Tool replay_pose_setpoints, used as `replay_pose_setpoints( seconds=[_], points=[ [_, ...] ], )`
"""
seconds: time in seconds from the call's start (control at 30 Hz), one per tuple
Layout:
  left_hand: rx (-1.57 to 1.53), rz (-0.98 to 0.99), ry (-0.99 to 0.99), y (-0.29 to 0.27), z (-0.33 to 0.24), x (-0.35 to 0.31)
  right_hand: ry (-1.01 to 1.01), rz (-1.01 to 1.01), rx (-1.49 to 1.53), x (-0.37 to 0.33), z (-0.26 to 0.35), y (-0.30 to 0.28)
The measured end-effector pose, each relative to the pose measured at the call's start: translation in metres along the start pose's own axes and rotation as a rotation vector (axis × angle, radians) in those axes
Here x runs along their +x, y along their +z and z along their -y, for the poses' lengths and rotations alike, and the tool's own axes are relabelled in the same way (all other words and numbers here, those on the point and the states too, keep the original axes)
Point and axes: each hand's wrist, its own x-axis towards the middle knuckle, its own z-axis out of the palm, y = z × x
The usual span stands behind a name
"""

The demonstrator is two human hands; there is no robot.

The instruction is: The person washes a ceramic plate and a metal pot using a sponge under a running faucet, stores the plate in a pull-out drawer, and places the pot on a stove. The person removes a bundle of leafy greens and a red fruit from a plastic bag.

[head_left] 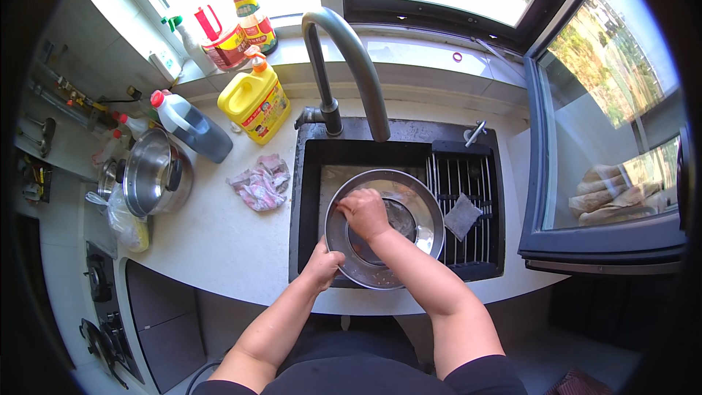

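A round stainless-steel basin is held over the black sink, its open top facing me. My left hand grips the basin's near-left rim, thumb over the edge and the other fingers hidden beneath. Inside the bowl, my right hand is closed, its fingertips against the left inner wall. Whatever those fingertips may pinch is too hidden to name. Small bits cling to the basin's near inner wall. Above the sink arches a dark grey faucet; no stream of water shows under its spout.
A grey scouring pad lies on the drain rack at right. Left of the sink are a crumpled cloth, a yellow jug, a dark-liquid jug and a steel pot. An open window sash juts in at right.
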Motion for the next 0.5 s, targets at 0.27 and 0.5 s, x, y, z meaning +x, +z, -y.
replay_pose_setpoints(
  seconds=[0.27, 0.5],
  points=[
    [0.009, -0.077, 0.002, -0.019, -0.010, 0.015, 0.385, -0.652, -0.015, -0.026, -0.041, -0.068],
    [-0.017, 0.031, -0.022, -0.029, -0.009, 0.017, 1.184, -0.164, -0.523, -0.178, -0.183, -0.055]
  ],
)
